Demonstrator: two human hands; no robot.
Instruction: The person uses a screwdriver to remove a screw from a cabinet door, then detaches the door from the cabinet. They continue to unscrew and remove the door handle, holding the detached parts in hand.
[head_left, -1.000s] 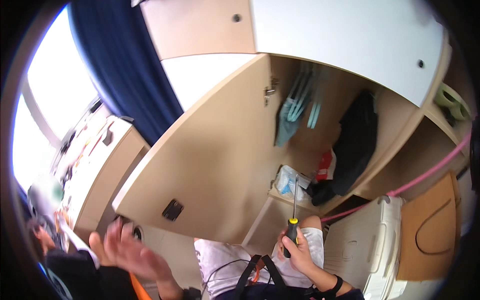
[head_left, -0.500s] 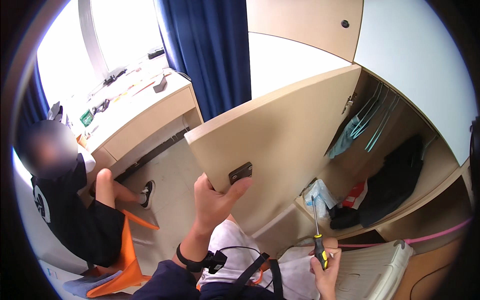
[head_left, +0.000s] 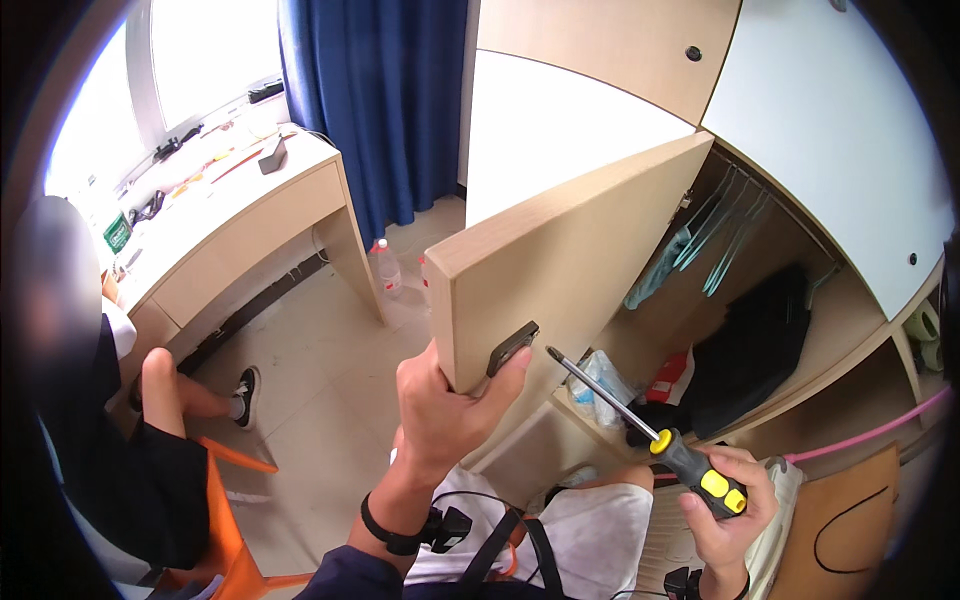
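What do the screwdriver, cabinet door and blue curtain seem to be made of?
Screwdriver: the shaft looks like polished metal, from its bright highlight; the handle seems plastic or rubber, given its dull dark-grey and yellow surface. Cabinet door: probably wood or laminated board, smooth and satin, given its pale wood tone. Blue curtain: likely matte fabric, judging by its vertical folds.

- A small gap parts the tip of the screwdriver from the black plate.
- The left hand's thumb covers the plate's lower end.
- The door walls off the wardrobe from the left.
- Hangers and dark clothing crowd inside.
- Room to pass lies over the floor, between table and door.
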